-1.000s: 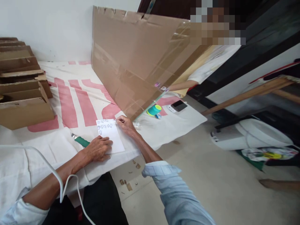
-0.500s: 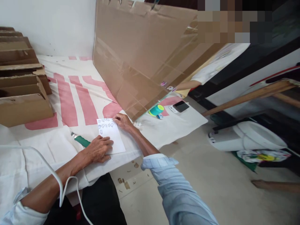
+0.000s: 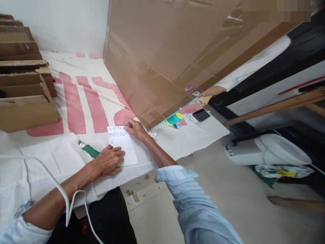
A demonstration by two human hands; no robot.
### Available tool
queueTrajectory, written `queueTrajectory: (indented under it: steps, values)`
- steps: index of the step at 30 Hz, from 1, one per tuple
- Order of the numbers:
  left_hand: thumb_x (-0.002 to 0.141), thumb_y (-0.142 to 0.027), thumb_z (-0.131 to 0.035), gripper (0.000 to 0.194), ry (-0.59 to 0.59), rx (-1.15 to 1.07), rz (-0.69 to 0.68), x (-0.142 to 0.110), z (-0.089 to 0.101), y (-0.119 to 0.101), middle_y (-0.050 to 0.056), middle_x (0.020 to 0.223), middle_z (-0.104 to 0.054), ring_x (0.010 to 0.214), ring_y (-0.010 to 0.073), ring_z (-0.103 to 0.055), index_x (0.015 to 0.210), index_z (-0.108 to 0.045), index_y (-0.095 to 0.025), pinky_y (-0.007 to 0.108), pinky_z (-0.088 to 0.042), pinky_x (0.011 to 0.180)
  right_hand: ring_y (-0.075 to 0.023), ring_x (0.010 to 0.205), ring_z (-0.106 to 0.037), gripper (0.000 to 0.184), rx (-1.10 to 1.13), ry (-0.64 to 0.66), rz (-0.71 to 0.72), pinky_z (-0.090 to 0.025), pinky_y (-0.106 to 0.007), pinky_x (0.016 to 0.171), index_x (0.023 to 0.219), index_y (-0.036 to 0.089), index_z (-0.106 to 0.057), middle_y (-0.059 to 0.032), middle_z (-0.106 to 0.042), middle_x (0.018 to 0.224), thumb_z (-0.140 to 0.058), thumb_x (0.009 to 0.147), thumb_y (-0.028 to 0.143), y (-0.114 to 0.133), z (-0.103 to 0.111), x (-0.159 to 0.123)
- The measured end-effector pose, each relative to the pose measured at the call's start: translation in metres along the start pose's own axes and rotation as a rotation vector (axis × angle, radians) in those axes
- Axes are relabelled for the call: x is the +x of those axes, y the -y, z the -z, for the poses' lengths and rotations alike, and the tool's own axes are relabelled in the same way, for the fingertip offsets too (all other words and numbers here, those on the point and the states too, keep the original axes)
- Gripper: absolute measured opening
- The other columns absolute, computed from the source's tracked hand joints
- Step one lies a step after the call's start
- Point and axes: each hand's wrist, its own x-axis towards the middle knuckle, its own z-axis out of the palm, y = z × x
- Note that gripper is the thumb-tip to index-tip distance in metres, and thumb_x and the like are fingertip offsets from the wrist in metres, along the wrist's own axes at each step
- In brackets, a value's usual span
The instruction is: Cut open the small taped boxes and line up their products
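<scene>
A white sheet of paper (image 3: 128, 150) lies near the table's front edge, with rows of small bluish outlined shapes on its upper part. My left hand (image 3: 110, 161) rests flat across the sheet's lower left, fingers stretched out and apart. At the upper right corner of the paper, my right hand (image 3: 135, 129) has thumb and fingers pinched together; what is between them is too small to make out. Beside my left hand is a green-handled tool (image 3: 90, 150) with a metal tip, partly hidden by that hand. Small clear crumpled bits (image 3: 152, 134) lie just right of my right wrist.
A large cardboard panel (image 3: 157, 61) stands across the table behind my right hand. Folded cardboard pieces (image 3: 27, 112) stand at left. Beyond are a teal and yellow container (image 3: 174, 118), a phone (image 3: 201, 115) and a co-worker's arm (image 3: 214, 90). A white cable (image 3: 53, 176) crosses my left forearm.
The view has shifted slightly, so the cardboard panel fills more of it. Both hands keep much the same place and pose on the paper.
</scene>
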Motion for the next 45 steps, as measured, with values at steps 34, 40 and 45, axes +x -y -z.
queueTrajectory:
  steps: [34, 40, 45]
  values:
    - [0.093, -0.034, -0.074, 0.020, 0.013, 0.022, 0.022, 0.000, -0.004, -0.001, 0.008, 0.120, -0.071, 0.116, 0.0292, -0.060, 0.086, -0.060, -0.022, 0.046, -0.040, 0.093, -0.0172, 0.071, -0.055, 0.014, -0.136, -0.053, 0.244, -0.045, -0.032, 0.073, 0.075, 0.024, -0.063, -0.0016, -0.065, 0.081, -0.065, 0.089, 0.023, -0.012, -0.005, -0.003]
    - [0.095, -0.034, -0.072, 0.020, 0.024, 0.028, 0.027, -0.001, -0.003, -0.002, 0.008, 0.120, -0.071, 0.115, 0.0285, -0.061, 0.086, -0.059, -0.022, 0.046, -0.040, 0.093, -0.0179, 0.075, -0.055, 0.011, -0.154, -0.019, 0.273, -0.044, -0.032, 0.075, 0.082, 0.024, -0.061, -0.0017, -0.063, 0.085, -0.065, 0.092, 0.026, -0.015, -0.003, -0.003]
    - [0.095, -0.035, -0.073, 0.019, 0.024, 0.022, 0.023, -0.001, -0.002, -0.002, 0.008, 0.120, -0.071, 0.116, 0.0288, -0.060, 0.088, -0.060, -0.022, 0.046, -0.041, 0.094, -0.0185, 0.076, -0.055, 0.021, -0.162, -0.010, 0.231, -0.044, -0.033, 0.076, 0.079, 0.024, -0.057, -0.0024, -0.062, 0.084, -0.058, 0.098, 0.032, -0.013, -0.003, 0.001]
